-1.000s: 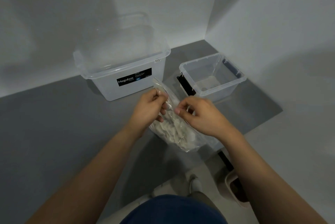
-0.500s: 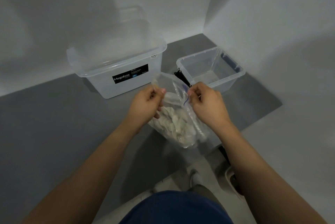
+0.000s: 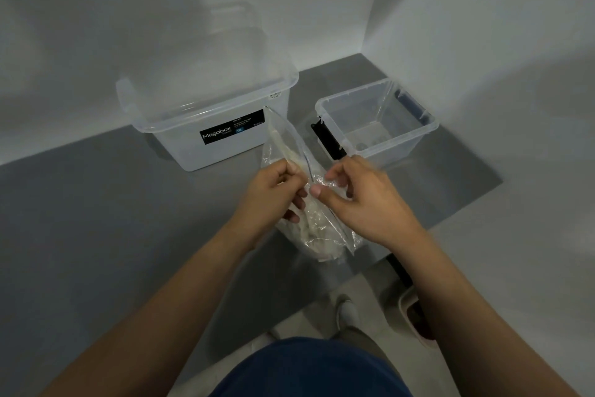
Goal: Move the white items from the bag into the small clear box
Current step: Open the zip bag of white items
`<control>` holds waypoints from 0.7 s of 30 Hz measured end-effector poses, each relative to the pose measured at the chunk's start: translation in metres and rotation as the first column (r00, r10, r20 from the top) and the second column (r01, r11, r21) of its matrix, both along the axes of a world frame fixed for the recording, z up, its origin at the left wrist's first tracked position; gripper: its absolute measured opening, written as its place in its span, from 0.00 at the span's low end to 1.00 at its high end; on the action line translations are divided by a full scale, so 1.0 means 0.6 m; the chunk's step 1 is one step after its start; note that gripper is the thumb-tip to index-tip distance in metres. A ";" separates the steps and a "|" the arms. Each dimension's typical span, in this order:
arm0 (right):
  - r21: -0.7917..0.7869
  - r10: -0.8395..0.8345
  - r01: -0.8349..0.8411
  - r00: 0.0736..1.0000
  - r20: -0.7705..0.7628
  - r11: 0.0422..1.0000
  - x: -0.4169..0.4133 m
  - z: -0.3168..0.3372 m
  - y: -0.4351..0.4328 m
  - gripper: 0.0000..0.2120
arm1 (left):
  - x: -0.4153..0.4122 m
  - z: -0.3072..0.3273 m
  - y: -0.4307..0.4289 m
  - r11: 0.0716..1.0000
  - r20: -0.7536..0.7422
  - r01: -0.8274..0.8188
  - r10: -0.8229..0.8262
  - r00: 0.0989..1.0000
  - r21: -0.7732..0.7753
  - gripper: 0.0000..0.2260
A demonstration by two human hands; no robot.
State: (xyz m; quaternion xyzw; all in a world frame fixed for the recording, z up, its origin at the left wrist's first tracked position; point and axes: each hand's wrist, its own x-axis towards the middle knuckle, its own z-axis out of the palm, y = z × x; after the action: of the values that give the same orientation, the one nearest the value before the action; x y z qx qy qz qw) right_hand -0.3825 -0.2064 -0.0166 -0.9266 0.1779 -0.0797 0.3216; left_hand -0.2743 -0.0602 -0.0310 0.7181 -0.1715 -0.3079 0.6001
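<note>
- The left hand (image 3: 273, 194) and the right hand (image 3: 363, 203) hold the bag (image 3: 283, 136) over the counter (image 3: 96, 203), just in front of the small clear box (image 3: 396, 147) and the large clear box (image 3: 209, 126)
- On each hand the fingers (image 3: 291, 171) are curled and pinch a side of the bag near its mouth; the picture is blurred there, so how far the seal is parted I cannot tell
- The white items (image 3: 318, 235) lie heaped in the bag's lower end, below the hands; none shows plainly in the small box
- The step looks like opening the mouth; pull the two lips apart evenly and close to the seal, so the thin film does not tear
- Hold the mouth upward until it is over the small box; tilted early, the items would likely spill onto the counter
</note>
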 end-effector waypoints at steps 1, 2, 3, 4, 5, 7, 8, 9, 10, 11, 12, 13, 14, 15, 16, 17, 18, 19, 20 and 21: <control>-0.008 0.018 -0.018 0.999 -0.029 1.000 -0.004 -0.003 0.000 0.14 | -0.001 0.000 0.000 1.000 0.014 0.006 -0.006 1.000 0.000 0.06; -0.005 0.041 -0.041 0.998 -0.048 0.999 -0.006 -0.006 0.003 0.12 | -0.002 -0.001 0.000 1.000 0.012 0.015 -0.015 1.000 0.008 0.06; -0.007 0.065 -0.065 0.997 -0.050 0.998 -0.007 -0.009 0.006 0.09 | -0.004 -0.003 0.000 0.999 -0.009 0.027 -0.027 1.000 0.016 0.08; -0.023 0.081 -0.082 0.996 -0.037 0.996 -0.007 -0.012 0.011 0.07 | -0.007 -0.005 -0.001 0.999 -0.042 0.044 -0.043 0.998 0.028 0.11; -0.041 0.086 -0.087 0.996 -0.018 0.995 -0.007 -0.015 0.016 0.07 | -0.009 -0.007 -0.001 0.997 -0.072 0.068 -0.064 0.995 0.048 0.14; -0.053 0.069 -0.069 0.998 0.002 0.996 -0.007 -0.016 0.022 0.08 | -0.014 -0.010 -0.005 0.991 -0.071 0.108 -0.102 0.992 0.077 0.18; -0.070 0.049 -0.049 0.999 -0.004 0.996 -0.006 -0.016 0.023 0.08 | -0.015 -0.011 -0.005 0.992 -0.047 0.103 -0.099 0.994 0.068 0.17; -0.096 0.013 -0.014 1.000 -0.013 0.995 -0.006 -0.015 0.022 0.08 | -0.015 -0.010 -0.006 0.995 -0.016 0.082 -0.082 0.997 0.051 0.16; -0.124 -0.043 0.041 0.999 -0.017 0.991 -0.005 -0.014 0.016 0.08 | -0.014 -0.009 -0.004 0.998 0.021 0.054 -0.055 0.998 0.040 0.16; -0.145 -0.105 0.102 0.994 -0.010 0.984 -0.004 -0.010 0.009 0.08 | -0.013 -0.008 -0.002 0.999 0.062 0.025 -0.027 0.998 0.039 0.16; -0.152 -0.161 0.160 0.987 0.004 0.975 -0.003 -0.005 0.001 0.08 | -0.011 -0.006 0.003 0.999 0.100 -0.003 -0.002 0.995 0.048 0.16; -0.144 -0.201 0.202 0.979 0.022 0.969 -0.002 0.003 -0.005 0.08 | -0.009 -0.006 0.008 0.998 0.131 -0.024 0.016 0.991 0.060 0.16; -0.122 -0.216 0.219 0.976 0.039 0.968 -0.001 0.011 -0.007 0.08 | -0.008 -0.005 0.012 0.997 0.150 -0.037 0.026 0.988 0.068 0.16; -0.088 -0.208 0.212 0.977 0.055 0.973 -0.001 0.020 -0.005 0.08 | -0.009 -0.004 0.017 0.997 0.159 -0.045 0.034 0.987 0.068 0.17; -0.037 -0.188 0.191 0.980 0.065 0.981 -0.002 0.029 0.001 0.08 | -0.010 -0.003 0.019 0.997 0.162 -0.056 0.045 0.986 0.061 0.17; 0.028 -0.158 0.157 0.985 0.063 0.987 -0.003 0.038 0.011 0.09 | -0.011 -0.001 0.021 0.996 0.161 -0.071 0.062 0.985 0.050 0.18; 0.078 -0.124 0.120 0.991 0.047 0.990 -0.006 0.042 0.022 0.10 | -0.012 0.001 0.022 0.996 0.157 -0.088 0.082 0.984 0.033 0.18; 0.086 -0.088 0.086 0.996 0.022 0.993 -0.010 0.043 0.031 0.13 | -0.013 0.002 0.022 0.994 0.148 -0.104 0.102 0.984 0.011 0.17; 0.053 -0.058 0.058 0.998 -0.005 0.997 -0.014 0.039 0.037 0.15 | -0.013 0.003 0.021 0.993 0.138 -0.119 0.119 0.983 -0.009 0.17; -0.004 -0.040 0.039 0.999 -0.026 0.999 -0.018 0.033 0.041 0.17 | -0.014 0.003 0.021 0.991 0.129 -0.130 0.132 0.983 -0.021 0.16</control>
State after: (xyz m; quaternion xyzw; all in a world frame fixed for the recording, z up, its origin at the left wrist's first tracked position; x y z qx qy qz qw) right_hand -0.3931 -0.1817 0.0030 -0.9244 0.2002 -0.0741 0.3162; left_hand -0.2825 -0.0477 -0.0294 0.7427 -0.1647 -0.2191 0.6109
